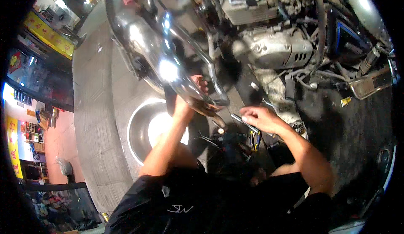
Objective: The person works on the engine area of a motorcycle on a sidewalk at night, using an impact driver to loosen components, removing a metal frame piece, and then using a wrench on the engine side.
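Where the silver rod (249,126) slants up-left toward the chrome pipe (179,76), half-curled right hand (259,118) is nearer, hold unclear; left hand (200,83) curls behind pipe, part-hidden, grip unclear.

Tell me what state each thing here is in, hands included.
Left hand: partly behind chrome pipe, fingers curled, grip hidden.
Right hand: over metal rod, grip unclear.
Chrome pipe: slanted, shiny.
Metal rod: slanted, partly covered by right hand.
Basin: upright, open, brightly lit inside.
Yellow-handled tool: lying down, tip unclear.
Engine: side cover on.
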The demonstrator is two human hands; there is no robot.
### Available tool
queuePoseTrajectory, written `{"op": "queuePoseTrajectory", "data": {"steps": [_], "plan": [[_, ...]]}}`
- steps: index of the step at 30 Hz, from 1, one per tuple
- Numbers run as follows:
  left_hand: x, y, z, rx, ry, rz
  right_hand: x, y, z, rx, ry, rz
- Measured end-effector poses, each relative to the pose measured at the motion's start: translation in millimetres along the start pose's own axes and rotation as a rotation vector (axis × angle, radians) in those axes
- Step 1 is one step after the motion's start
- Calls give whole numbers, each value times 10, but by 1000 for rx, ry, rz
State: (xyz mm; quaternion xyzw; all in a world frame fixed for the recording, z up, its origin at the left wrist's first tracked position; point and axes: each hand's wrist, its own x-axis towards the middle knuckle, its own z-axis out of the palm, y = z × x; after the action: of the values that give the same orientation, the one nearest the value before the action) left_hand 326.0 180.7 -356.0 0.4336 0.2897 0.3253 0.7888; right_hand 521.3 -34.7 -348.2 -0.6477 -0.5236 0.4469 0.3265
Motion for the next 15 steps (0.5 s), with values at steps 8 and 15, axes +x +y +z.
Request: {"op": "queuePoseTrajectory", "data": {"steps": [8, 15], "plan": [[239, -115, -122, 20, -195, -77, 825, -483, -184, 244, 267, -215], [238, -400, 46, -128, -95, -269, 1677, -682, -499, -696, 826, -367]]}}
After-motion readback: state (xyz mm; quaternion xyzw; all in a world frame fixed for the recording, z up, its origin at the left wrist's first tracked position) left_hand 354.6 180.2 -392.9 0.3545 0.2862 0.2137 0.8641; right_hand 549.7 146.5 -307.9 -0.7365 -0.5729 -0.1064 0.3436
